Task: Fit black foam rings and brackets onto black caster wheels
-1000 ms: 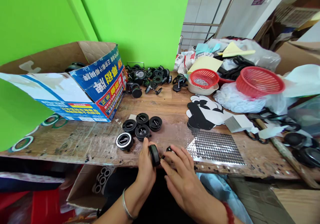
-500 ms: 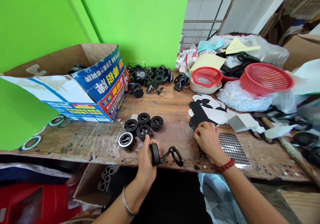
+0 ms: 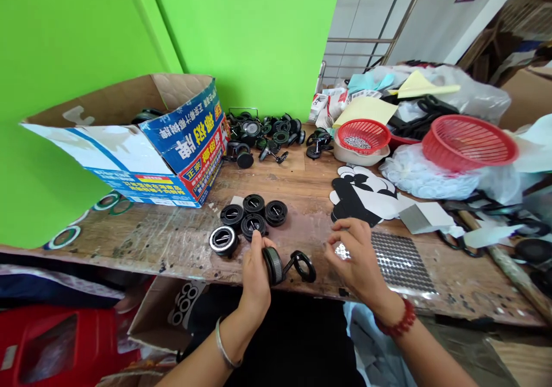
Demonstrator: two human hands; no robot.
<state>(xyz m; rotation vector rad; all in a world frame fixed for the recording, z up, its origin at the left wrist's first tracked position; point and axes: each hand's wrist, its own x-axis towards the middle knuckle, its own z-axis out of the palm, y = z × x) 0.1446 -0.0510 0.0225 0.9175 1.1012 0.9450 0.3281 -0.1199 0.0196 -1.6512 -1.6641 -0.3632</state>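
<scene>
My right hand [image 3: 353, 255] has drawn back from the black-and-white cut-outs [image 3: 362, 197] toward me and now hovers over the near end of the dotted sheet [image 3: 399, 255], fingers loosely pinched; I cannot tell whether they hold anything. My left hand [image 3: 255, 272] is as it was, its grip closed around a black round part [image 3: 272, 265] held on edge at the table's near rim, a hinged ring [image 3: 304, 265] hanging out to its right.

To do this well, I judge the left hand should keep the part steady and the ring face turned toward the right hand, so small pieces go on squarely.

Five similar black discs [image 3: 250, 221] sit clustered just beyond the left hand. The worn wooden table [image 3: 172, 243] also carries an open cardboard box [image 3: 172, 140], more black parts [image 3: 263, 131] at the back, and two red baskets [image 3: 470, 142]. A bright green wall [image 3: 241, 36] stands behind.
</scene>
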